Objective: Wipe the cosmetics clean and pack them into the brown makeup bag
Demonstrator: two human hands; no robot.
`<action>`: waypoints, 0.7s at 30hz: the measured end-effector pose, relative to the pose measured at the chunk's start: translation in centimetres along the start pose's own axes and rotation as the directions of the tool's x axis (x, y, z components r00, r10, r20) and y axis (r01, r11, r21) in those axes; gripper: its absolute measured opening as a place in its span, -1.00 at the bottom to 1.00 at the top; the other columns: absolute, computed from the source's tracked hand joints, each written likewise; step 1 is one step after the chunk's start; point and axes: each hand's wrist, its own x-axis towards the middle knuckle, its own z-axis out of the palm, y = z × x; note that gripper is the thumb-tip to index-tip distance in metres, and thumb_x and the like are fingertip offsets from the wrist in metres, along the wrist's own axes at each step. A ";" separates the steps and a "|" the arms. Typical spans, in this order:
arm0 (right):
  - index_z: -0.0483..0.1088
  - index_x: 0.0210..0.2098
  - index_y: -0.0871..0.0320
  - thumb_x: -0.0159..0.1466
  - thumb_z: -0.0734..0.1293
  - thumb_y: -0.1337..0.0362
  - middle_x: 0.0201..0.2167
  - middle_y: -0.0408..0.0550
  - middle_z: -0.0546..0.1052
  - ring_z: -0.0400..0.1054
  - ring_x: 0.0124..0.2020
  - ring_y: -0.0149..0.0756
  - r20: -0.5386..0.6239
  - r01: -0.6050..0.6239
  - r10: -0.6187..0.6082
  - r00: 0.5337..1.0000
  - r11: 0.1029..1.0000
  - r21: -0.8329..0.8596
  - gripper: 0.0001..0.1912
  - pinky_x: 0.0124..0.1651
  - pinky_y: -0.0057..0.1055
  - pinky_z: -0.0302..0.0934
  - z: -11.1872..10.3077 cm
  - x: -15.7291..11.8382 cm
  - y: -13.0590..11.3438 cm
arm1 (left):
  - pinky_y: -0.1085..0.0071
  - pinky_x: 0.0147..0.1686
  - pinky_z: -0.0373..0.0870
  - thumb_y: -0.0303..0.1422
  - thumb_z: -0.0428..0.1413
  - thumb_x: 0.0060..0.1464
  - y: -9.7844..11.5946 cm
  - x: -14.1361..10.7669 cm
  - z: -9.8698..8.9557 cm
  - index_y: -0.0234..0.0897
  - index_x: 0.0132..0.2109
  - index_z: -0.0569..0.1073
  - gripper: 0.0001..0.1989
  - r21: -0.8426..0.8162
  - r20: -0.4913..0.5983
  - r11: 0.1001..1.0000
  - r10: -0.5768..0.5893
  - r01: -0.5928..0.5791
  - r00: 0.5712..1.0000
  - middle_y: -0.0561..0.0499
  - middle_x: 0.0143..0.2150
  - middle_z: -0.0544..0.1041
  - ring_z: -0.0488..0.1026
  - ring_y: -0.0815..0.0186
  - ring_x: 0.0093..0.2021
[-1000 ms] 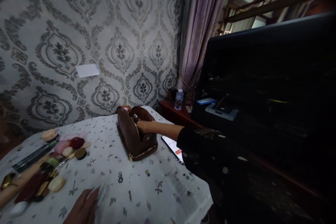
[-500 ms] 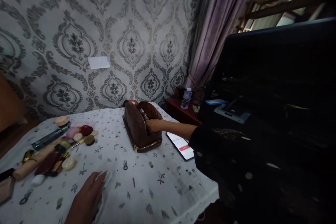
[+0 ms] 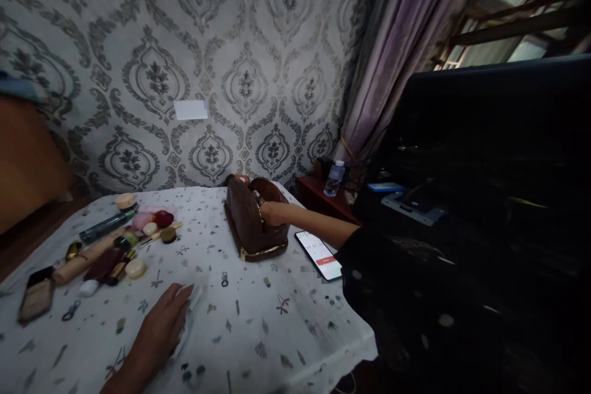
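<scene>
Brown, with a gold zip along its base, the bag (image 3: 244, 215) stands open on the white patterned cloth (image 3: 249, 332). From the bag's right side, the right forearm reaches in almost level, sloping slightly down from a black sleeve (image 3: 397, 283); the right hand (image 3: 273, 213) dips into the opening, its fingertips hidden, so whether they grasp anything I cannot tell. In front of the bag and to its left, the left hand (image 3: 166, 323) lies low over the cloth, back upward, fingers together and extended away from the wearer. Whitish, crumpled material (image 3: 188, 314) shows beneath them; whether it is gripped is unclear. Left of the bag lie assorted cosmetics (image 3: 107, 253); just to its right, a lit phone (image 3: 319, 256); beyond it to the right, a clear bottle (image 3: 334, 178).
</scene>
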 end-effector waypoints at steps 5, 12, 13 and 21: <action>0.42 -0.11 0.34 0.30 0.14 0.48 -0.15 0.33 0.51 0.40 -0.06 -0.04 -0.252 -0.161 0.132 0.959 0.982 -0.099 -0.73 -0.07 -0.23 0.25 -1.7 -2.7 -3.1 | 0.28 -0.09 0.52 -0.63 -0.18 0.05 1.0 -0.1 -0.9 -0.10 0.13 0.44 -0.40 0.182 0.324 0.982 -0.100 0.042 0.941 -0.11 0.10 0.48 0.46 0.13 0.08; 0.34 -0.26 0.18 0.35 0.16 0.41 -0.25 0.03 0.48 0.28 -0.21 -0.27 -0.505 0.479 -0.430 0.748 0.877 -0.037 -0.86 -0.13 -0.37 0.21 6.4 -6.4 -11.9 | 0.22 -0.08 0.50 -0.37 0.00 0.17 2.4 -0.7 -1.8 -0.12 0.23 0.35 -0.53 0.230 0.423 0.966 0.012 -0.120 0.906 -0.14 0.11 0.47 0.42 0.05 0.08; 0.34 -0.27 0.18 0.34 0.17 0.39 -0.27 0.02 0.47 0.28 -0.22 -0.27 -0.483 0.513 -0.448 0.752 0.859 0.002 -0.88 -0.14 -0.37 0.21 7.6 -6.4 -12.9 | 0.20 -0.06 0.49 -0.31 0.06 0.15 2.3 -1.0 -1.8 -0.10 0.22 0.35 -0.52 0.227 0.432 0.963 0.031 -0.142 0.901 -0.13 0.12 0.47 0.42 0.04 0.08; 0.44 -0.25 0.18 0.16 0.27 0.48 -0.28 -0.04 0.51 0.37 -0.20 -0.29 -0.360 0.353 -0.149 0.921 0.708 0.612 -0.80 -0.11 -0.40 0.23 11.9 -1.8 -17.3 | 0.25 -0.05 0.42 -0.43 -0.01 0.18 1.6 -2.0 -3.4 -0.04 0.22 0.28 -0.53 0.248 0.453 0.967 -0.069 -0.051 0.889 -0.08 0.05 0.45 0.38 0.14 0.05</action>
